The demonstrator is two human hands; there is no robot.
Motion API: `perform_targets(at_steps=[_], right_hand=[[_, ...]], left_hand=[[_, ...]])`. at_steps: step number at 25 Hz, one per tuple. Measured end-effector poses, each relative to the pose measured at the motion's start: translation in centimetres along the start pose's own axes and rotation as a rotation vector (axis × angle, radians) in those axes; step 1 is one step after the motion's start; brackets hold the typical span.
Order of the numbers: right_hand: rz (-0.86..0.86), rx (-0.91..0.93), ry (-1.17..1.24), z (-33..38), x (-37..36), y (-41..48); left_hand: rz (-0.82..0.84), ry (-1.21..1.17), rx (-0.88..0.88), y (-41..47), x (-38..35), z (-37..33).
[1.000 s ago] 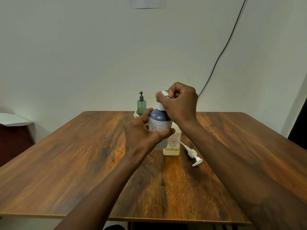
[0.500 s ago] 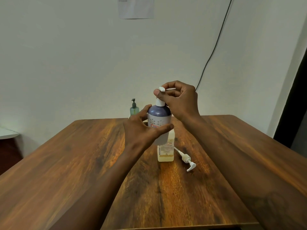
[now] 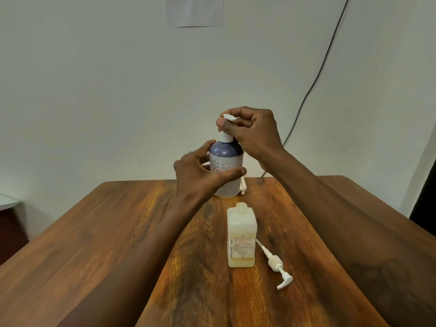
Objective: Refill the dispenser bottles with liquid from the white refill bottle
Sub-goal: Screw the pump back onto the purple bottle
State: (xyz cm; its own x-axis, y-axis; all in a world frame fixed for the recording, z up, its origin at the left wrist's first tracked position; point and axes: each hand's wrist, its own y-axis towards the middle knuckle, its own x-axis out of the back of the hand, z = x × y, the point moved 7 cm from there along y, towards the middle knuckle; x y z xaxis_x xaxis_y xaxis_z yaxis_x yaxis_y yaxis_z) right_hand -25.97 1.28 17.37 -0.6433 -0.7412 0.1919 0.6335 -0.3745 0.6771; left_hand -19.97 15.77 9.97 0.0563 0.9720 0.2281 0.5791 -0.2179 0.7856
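Observation:
A round dispenser bottle (image 3: 227, 161) with a purple top and pale body is held above the far part of the wooden table (image 3: 118, 244). My left hand (image 3: 200, 175) wraps its body. My right hand (image 3: 253, 131) pinches its white pump head (image 3: 229, 118) from above. Nearer me on the table stands a square translucent bottle (image 3: 241, 234) of yellowish liquid, its neck uncapped. A loose white pump (image 3: 277, 267) with its tube lies flat just to the right of that bottle.
A small white object (image 3: 243, 186) sits at the table's far edge, mostly hidden behind the held bottle. A black cable (image 3: 313, 86) runs down the wall behind. A sheet of paper (image 3: 194, 11) hangs on the wall.
The held bottle has risen and moved away from the square bottle, which now stands fully in sight. The green bottle at the back is no longer visible. The camera has tilted up.

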Motion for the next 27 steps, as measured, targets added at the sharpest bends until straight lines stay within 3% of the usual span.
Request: perform_targets(at_steps=[6,14,18,27], right_hand=[[0.194,-0.028,-0.213,-7.5,-1.8,6.0],[0.083,-0.143,-0.326,-23.7,-4.7,11.8],[0.111,-0.190,-0.386,-29.7,-7.1,12.2],[0.073,-0.229,-0.404,-35.5,-7.7,12.5]], left_hand=[[-0.017,0.040,0.086,6.0,-6.0,6.7],[0.108,0.075,0.263,8.9,-16.2,21.0],[0.190,0.127,0.365,8.2,-19.5,27.2],[0.278,0.130,0.400,7.8,-23.7,31.7]])
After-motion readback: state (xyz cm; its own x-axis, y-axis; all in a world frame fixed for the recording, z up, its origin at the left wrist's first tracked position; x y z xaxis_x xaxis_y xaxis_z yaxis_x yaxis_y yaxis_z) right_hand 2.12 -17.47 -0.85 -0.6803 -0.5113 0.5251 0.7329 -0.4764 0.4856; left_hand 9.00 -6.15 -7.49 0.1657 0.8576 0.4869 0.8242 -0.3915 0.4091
